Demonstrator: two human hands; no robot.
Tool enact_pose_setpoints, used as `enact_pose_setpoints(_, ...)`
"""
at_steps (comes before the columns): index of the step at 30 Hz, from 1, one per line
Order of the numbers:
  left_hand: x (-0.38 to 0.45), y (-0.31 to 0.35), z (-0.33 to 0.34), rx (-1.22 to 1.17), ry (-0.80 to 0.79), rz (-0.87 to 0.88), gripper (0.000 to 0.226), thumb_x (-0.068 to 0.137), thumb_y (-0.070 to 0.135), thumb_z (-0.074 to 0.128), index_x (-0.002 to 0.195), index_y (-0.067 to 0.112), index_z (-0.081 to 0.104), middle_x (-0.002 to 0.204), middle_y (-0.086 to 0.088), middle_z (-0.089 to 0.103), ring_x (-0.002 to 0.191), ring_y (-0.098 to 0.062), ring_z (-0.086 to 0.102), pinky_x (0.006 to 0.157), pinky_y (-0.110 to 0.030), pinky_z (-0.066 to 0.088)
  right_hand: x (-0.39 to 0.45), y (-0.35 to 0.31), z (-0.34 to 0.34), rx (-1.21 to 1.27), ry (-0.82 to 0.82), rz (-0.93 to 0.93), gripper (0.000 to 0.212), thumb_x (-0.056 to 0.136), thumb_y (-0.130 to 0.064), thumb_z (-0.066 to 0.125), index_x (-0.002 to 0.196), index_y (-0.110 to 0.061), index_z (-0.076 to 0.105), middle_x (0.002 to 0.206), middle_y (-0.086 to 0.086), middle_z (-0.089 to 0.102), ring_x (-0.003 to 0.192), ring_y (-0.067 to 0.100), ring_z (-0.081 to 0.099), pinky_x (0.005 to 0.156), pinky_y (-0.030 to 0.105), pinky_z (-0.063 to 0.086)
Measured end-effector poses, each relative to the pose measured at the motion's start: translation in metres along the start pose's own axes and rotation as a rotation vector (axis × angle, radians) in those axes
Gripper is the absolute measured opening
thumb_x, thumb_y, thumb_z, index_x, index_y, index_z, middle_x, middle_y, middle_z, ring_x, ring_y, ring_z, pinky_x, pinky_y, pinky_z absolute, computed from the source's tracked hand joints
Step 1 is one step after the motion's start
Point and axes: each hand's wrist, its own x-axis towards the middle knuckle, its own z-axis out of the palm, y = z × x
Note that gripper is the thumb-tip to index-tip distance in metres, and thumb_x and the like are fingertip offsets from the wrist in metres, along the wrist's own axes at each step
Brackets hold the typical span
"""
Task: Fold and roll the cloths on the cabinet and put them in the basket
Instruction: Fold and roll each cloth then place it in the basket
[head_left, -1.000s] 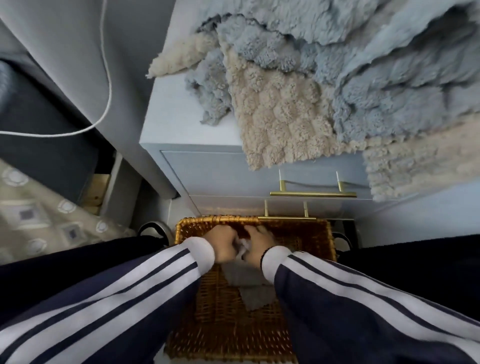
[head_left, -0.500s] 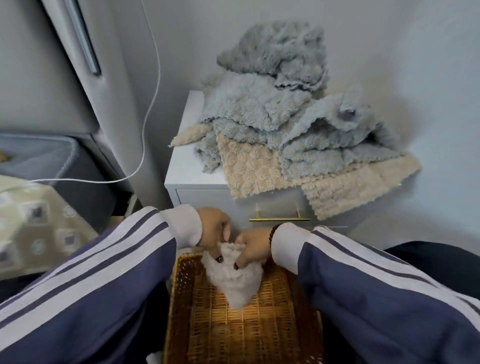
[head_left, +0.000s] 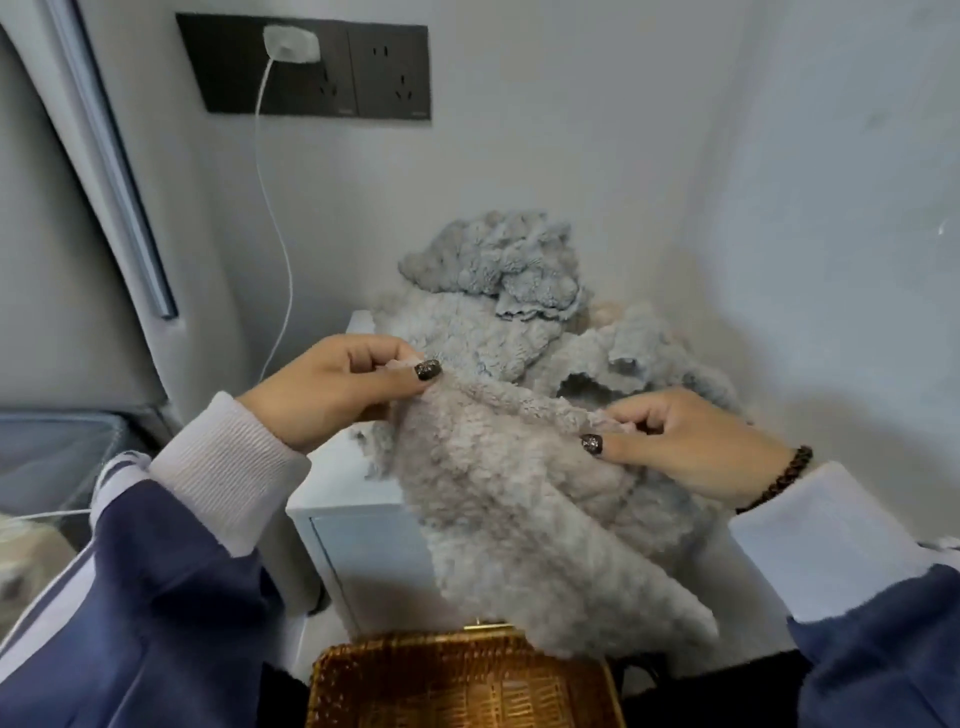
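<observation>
Lifted above the basket (head_left: 462, 680) now, the cloth (head_left: 519, 519) is pinched along its top edge by left hand (head_left: 322, 389) and right hand (head_left: 691, 441), hanging down.

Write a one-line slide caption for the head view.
Both hands, left hand and right hand, pinch a fluffy grey cloth by its top edge above the wicker basket, cloth pile on cabinet behind.

A home bedroom corner, by the look of it. Beyond the gripped cloth stands a pale cabinet (head_left: 363, 540); above, a wall socket panel (head_left: 304, 65) holds 1 plugged charger (head_left: 291, 44).
</observation>
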Motion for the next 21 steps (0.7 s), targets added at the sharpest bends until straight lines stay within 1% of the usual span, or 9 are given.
enact_pose_setpoints(3,0.013,-0.012,0.001,0.045,0.114,0.022,0.032,0.065,0.054,0.074,0.065,0.023,0.066,0.054,-0.001,0.048,0.046,-0.013,0.04,0.047,-0.022,0.035,0.002,0.006,-0.017,-0.02,0.169,0.0,0.017,0.08,-0.041,0.065,0.08,-0.026,0.072,0.069,-0.01,0.069,0.066,0.01,0.064,0.069,0.025,0.048)
enact_pose_setpoints(4,0.016,-0.016,0.002,0.072,0.139,0.009,0.034,0.07,0.055,0.073,0.066,0.022,0.066,0.051,-0.002,0.047,0.042,-0.014,0.039,0.043,-0.02,0.034,0.005,0.011,-0.021,-0.039,0.219,0.022,0.018,0.083,-0.04,0.065,0.085,-0.024,0.072,0.066,-0.011,0.069,0.062,0.01,0.064,0.07,0.031,0.049)
enact_pose_setpoints(6,0.021,-0.028,0.004,0.142,0.154,-0.028,0.033,0.074,0.051,0.067,0.07,0.018,0.064,0.053,-0.006,0.049,0.043,-0.017,0.04,0.044,-0.023,0.035,0.013,0.021,-0.018,-0.109,0.275,0.037,0.017,0.09,-0.033,0.062,0.089,-0.018,0.069,0.055,-0.014,0.06,0.049,-0.001,0.052,0.057,0.019,0.04)
enact_pose_setpoints(9,0.029,-0.053,0.011,0.395,0.107,-0.092,0.033,0.082,0.05,0.058,0.073,0.018,0.056,0.06,-0.004,0.053,0.053,-0.015,0.046,0.054,-0.027,0.041,0.035,0.039,0.002,-0.308,0.18,0.05,0.025,0.095,-0.028,0.055,0.079,-0.009,0.059,0.072,0.006,0.058,0.06,0.012,0.049,0.054,0.02,0.031)
enact_pose_setpoints(12,0.041,-0.072,0.021,0.566,0.164,-0.114,0.029,0.092,0.038,0.054,0.071,0.02,0.048,0.059,0.007,0.047,0.053,-0.005,0.041,0.052,-0.017,0.036,0.061,0.055,0.019,-0.366,0.049,0.116,0.026,0.097,-0.032,0.05,0.074,-0.021,0.051,0.076,0.002,0.057,0.069,0.018,0.053,0.063,0.028,0.038)
enact_pose_setpoints(15,0.06,-0.082,0.025,0.577,0.187,-0.125,0.029,0.095,0.036,0.051,0.071,0.022,0.043,0.062,0.005,0.047,0.057,-0.01,0.042,0.056,-0.027,0.035,0.085,0.06,0.021,-0.416,0.004,0.136,0.016,0.098,-0.036,0.047,0.087,-0.026,0.052,0.105,-0.003,0.061,0.087,0.019,0.058,0.076,0.032,0.046)
enact_pose_setpoints(17,0.073,-0.086,0.024,0.602,0.188,-0.137,0.029,0.096,0.037,0.049,0.072,0.022,0.041,0.065,0.004,0.047,0.06,-0.011,0.041,0.058,-0.028,0.034,0.1,0.062,0.019,-0.47,0.021,0.125,0.012,0.099,-0.035,0.046,0.099,-0.025,0.054,0.121,-0.002,0.056,0.096,0.018,0.056,0.078,0.027,0.041)
enact_pose_setpoints(19,0.086,-0.089,0.024,0.614,0.21,-0.152,0.03,0.096,0.036,0.049,0.072,0.02,0.04,0.066,0.003,0.046,0.06,-0.011,0.04,0.057,-0.027,0.033,0.116,0.064,0.015,-0.469,0.065,0.122,0.017,0.098,-0.032,0.047,0.105,-0.021,0.058,0.122,0.0,0.058,0.104,0.019,0.056,0.077,0.024,0.037)
enact_pose_setpoints(21,0.101,-0.091,0.021,0.601,0.227,-0.162,0.029,0.096,0.036,0.049,0.072,0.022,0.041,0.066,0.003,0.046,0.06,-0.011,0.041,0.056,-0.027,0.032,0.132,0.066,0.01,-0.445,0.089,0.122,0.014,0.098,-0.03,0.048,0.098,-0.02,0.058,0.113,0.002,0.062,0.103,0.022,0.058,0.074,0.025,0.038)
